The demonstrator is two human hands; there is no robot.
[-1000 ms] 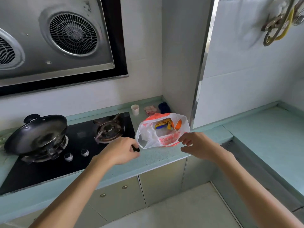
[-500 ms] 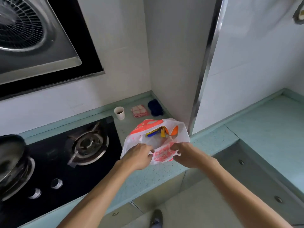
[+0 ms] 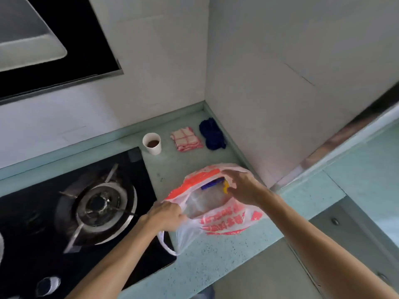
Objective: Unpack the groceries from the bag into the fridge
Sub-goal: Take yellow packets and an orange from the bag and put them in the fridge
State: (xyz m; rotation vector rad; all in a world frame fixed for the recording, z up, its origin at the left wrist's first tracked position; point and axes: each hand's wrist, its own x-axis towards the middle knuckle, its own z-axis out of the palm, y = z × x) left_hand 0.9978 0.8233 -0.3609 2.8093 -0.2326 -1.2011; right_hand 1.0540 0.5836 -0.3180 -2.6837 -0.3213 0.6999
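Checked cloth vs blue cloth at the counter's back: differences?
Colour: the checked cloth is pale with red grid lines; the blue cloth is solid dark navy. Pose: the checked cloth lies folded flat, the blue cloth is bunched up. Place: the checked cloth sits between the paper cup and the blue cloth. Both lie on the green counter, untouched.

— How many bags?
— One plastic bag (image 3: 224,221).
— Hands?
— Two: a left hand (image 3: 166,216) and a right hand (image 3: 241,186).
— Cups?
— One paper cup (image 3: 152,143).
— Cloths?
— Two: one red-checked cloth (image 3: 186,139) and one dark blue cloth (image 3: 212,134).
— And the stove?
— One gas burner (image 3: 101,206) and one stove knob (image 3: 48,285) in sight.
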